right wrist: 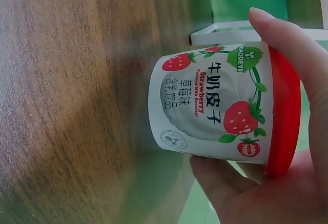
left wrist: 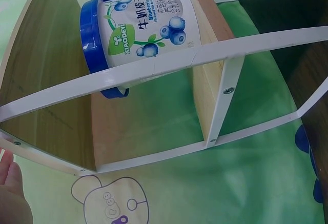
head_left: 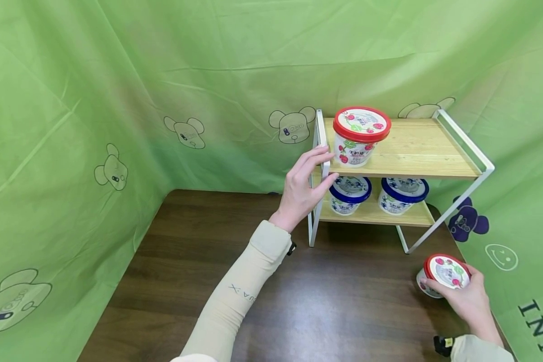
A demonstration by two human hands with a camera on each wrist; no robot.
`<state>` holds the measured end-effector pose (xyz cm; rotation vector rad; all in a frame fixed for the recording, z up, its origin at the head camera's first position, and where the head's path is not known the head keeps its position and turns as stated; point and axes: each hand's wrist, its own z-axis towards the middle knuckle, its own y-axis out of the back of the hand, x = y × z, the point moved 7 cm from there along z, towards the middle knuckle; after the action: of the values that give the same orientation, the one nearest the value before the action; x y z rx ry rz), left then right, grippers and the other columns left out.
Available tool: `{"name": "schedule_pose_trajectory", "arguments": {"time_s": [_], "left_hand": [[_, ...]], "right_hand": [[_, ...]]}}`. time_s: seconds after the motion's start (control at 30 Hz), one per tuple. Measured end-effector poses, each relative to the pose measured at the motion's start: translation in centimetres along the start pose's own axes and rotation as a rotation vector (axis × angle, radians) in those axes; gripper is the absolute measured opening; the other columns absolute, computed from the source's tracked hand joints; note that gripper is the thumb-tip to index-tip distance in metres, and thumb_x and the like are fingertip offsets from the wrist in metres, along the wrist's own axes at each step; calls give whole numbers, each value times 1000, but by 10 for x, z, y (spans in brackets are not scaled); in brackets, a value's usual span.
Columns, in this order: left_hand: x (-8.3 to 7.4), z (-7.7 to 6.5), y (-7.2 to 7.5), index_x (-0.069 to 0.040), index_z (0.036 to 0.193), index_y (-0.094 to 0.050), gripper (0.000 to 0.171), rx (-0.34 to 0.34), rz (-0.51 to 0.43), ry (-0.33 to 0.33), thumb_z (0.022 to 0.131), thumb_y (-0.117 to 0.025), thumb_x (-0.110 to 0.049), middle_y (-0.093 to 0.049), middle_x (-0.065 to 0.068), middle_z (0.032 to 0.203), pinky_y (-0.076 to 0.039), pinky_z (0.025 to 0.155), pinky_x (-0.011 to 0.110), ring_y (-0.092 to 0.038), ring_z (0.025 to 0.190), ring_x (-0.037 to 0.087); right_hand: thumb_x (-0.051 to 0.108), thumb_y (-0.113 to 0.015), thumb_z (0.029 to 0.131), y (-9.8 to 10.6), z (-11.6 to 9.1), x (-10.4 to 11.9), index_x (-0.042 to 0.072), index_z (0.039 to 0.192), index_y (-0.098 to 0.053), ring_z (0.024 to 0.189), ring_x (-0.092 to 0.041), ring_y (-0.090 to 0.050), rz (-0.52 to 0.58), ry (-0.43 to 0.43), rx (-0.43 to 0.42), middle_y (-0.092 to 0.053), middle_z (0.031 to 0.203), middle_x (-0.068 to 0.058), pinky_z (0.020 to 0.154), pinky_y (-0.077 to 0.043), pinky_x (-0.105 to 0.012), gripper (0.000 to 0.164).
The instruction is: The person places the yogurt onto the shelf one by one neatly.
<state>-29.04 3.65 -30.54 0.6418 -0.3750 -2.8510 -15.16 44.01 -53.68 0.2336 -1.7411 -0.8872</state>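
Dark wood table (head_left: 208, 261), green cloth walls (head_left: 72, 100). Right hand (head_left: 468, 301) grips strawberry cup (head_left: 443, 274), partly hidden; left hand (head_left: 304, 188), fingers extended, touches rack frame (head_left: 319, 151).

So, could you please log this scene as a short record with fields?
left hand: left hand open, fingers on the white frame of the rack
right hand: right hand grips a strawberry cup near the table's right edge
top shelf: one red-lidded cup
lower shelf: two blue-lidded cups
backdrop: green cloth with bear prints
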Motion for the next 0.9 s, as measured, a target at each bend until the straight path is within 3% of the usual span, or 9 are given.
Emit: {"name": "schedule_pose_trajectory", "arguments": {"time_s": [0.2, 0.37, 0.6, 0.9], "left_hand": [[1, -2, 0, 1, 126, -65, 40, 4, 3, 8, 90, -79, -7, -58, 16, 138, -39, 112, 31, -47, 139, 21], [1, -1, 0, 1, 126, -65, 40, 0, 4, 2, 90, -79, -7, -58, 16, 138, -39, 112, 32, -47, 138, 21], [1, -1, -1, 1, 126, -65, 40, -4, -21, 5, 90, -79, -7, -58, 17, 138, -39, 112, 33, -47, 139, 22], [1, 0, -1, 1, 125, -65, 39, -2, -7, -1, 90, -79, -6, -58, 18, 137, -39, 112, 32, -47, 138, 22]], "right_hand": [[29, -87, 82, -2, 1, -5, -12, 154, -5, 125, -51, -36, 15, 20, 17, -27, 144, -39, 101, -33, -56, 116], [28, -87, 82, -2, 1, -6, -11, 154, -7, 122, -49, -38, 18, 28, 5, -29, 142, -38, 93, -34, -44, 115], [26, -87, 82, -4, -1, -6, -11, 153, -6, 120, -49, -37, 21, 33, 5, -29, 141, -39, 101, -33, -47, 114], [28, -88, 81, -3, -4, -4, -8, 155, -8, 123, -50, -38, 19, 33, -19, -32, 142, -38, 94, -34, -43, 115]]}}
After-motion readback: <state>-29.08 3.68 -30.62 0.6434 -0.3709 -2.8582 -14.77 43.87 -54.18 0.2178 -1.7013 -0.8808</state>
